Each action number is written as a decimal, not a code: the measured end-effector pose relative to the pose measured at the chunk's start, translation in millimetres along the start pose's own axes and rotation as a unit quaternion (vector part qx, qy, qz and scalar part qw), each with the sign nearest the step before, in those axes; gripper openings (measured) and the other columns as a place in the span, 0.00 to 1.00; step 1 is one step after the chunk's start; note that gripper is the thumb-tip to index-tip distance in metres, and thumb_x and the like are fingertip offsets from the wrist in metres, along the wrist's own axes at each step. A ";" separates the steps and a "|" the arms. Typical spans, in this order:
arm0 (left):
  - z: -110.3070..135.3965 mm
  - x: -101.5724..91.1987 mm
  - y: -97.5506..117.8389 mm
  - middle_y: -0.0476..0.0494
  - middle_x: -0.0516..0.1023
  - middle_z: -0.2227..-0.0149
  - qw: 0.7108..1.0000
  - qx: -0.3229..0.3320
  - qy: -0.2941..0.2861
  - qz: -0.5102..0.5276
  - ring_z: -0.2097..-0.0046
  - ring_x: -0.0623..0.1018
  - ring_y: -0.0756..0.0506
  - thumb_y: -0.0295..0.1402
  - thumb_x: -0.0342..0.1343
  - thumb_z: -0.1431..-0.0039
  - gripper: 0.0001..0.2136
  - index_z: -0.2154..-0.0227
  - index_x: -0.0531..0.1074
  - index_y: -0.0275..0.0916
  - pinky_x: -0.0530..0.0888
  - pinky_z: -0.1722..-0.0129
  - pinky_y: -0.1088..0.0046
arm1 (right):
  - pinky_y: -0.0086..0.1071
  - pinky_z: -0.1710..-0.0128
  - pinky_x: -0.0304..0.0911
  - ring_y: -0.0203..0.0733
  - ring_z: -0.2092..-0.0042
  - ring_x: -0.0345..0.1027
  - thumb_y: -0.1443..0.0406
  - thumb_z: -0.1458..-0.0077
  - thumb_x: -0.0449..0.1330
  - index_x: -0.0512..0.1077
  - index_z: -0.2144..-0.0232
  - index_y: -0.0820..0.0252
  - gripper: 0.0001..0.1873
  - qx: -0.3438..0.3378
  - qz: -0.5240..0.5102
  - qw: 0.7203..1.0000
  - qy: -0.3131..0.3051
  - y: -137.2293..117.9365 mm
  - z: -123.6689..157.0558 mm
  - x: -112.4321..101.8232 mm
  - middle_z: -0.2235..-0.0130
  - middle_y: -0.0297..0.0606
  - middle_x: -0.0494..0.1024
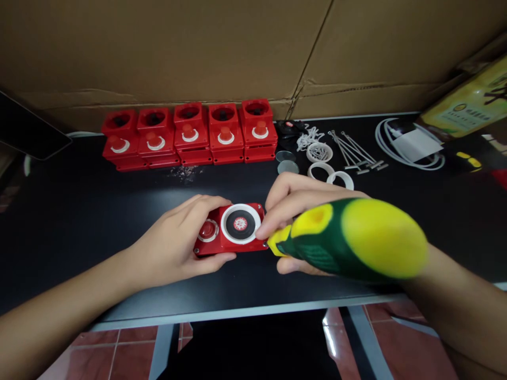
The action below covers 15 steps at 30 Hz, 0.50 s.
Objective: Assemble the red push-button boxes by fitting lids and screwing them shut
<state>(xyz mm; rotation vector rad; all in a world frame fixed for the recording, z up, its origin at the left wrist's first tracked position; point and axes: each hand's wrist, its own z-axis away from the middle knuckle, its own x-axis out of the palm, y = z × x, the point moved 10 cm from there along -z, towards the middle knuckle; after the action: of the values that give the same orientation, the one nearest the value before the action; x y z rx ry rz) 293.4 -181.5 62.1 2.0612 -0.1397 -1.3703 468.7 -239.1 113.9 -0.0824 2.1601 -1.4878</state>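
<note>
A small red box (232, 232) lies on the black table (79, 211), with a white ring around a black disc on top and a red button at its left. My left hand (178, 243) grips the box's left end, thumb below and fingers over the top. My right hand (295, 206) is wrapped round a green and yellow screwdriver (348, 240). The tool's tip points at the box's lower right corner, hidden behind my fingers. The big handle fills the near right of the view.
Several matching red boxes (190, 134) stand in a row at the back, against a cardboard wall (198, 47). White rings (320, 170), clear discs, a ring of screws and metal pins (356, 153) lie back right. A white cable and charger (414, 145) sit further right.
</note>
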 end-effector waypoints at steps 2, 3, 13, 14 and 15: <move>-1.4 1.8 -0.1 0.36 0.84 0.35 1.000 -0.012 -0.017 0.005 0.40 0.87 0.32 0.52 0.66 0.26 0.27 0.33 0.70 0.46 0.87 0.42 0.54 | 0.26 0.58 0.78 0.31 0.60 0.74 0.62 0.34 0.79 0.83 0.50 0.59 0.14 0.015 -0.023 1.000 -0.008 3.5 -0.2 2.6 0.50 0.34 0.77; -2.1 3.4 -0.8 0.36 0.84 0.35 0.999 -0.021 -0.028 0.005 0.39 0.87 0.32 0.51 0.67 0.27 0.26 0.35 0.72 0.45 0.87 0.42 0.54 | 0.26 0.59 0.77 0.32 0.59 0.75 0.63 0.32 0.78 0.82 0.49 0.59 0.14 0.018 -0.038 0.999 -0.009 4.4 -0.1 3.3 0.48 0.35 0.77; -2.4 5.5 -5.2 0.38 0.87 0.41 0.998 -0.047 -0.032 0.028 0.38 0.87 0.31 0.50 0.70 0.30 0.21 0.43 0.77 0.46 0.88 0.41 0.54 | 0.33 0.52 0.80 0.43 0.48 0.84 0.68 0.28 0.67 0.81 0.45 0.58 0.12 0.008 -0.006 1.000 -0.024 -2.4 1.8 3.8 0.49 0.40 0.86; -2.5 5.2 -5.5 0.38 0.87 0.41 0.998 -0.050 -0.031 0.032 0.37 0.87 0.30 0.50 0.69 0.30 0.21 0.42 0.77 0.46 0.89 0.42 0.54 | 0.32 0.52 0.80 0.42 0.49 0.84 0.69 0.28 0.66 0.81 0.45 0.57 0.12 0.014 -0.001 0.999 -0.030 -2.3 1.4 3.9 0.49 0.39 0.86; -2.6 4.9 -5.8 0.37 0.86 0.40 0.998 -0.051 -0.030 0.034 0.37 0.87 0.30 0.51 0.68 0.30 0.22 0.41 0.76 0.46 0.89 0.42 0.53 | 0.31 0.52 0.80 0.42 0.50 0.85 0.69 0.28 0.66 0.81 0.46 0.57 0.11 0.017 0.004 0.999 -0.035 -2.4 1.1 4.1 0.49 0.39 0.86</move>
<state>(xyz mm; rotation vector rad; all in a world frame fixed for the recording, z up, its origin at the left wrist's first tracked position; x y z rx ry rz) 296.3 -177.9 55.6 1.9147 -0.1605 -1.3699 465.1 -242.3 114.1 -0.1122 2.0768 -1.4949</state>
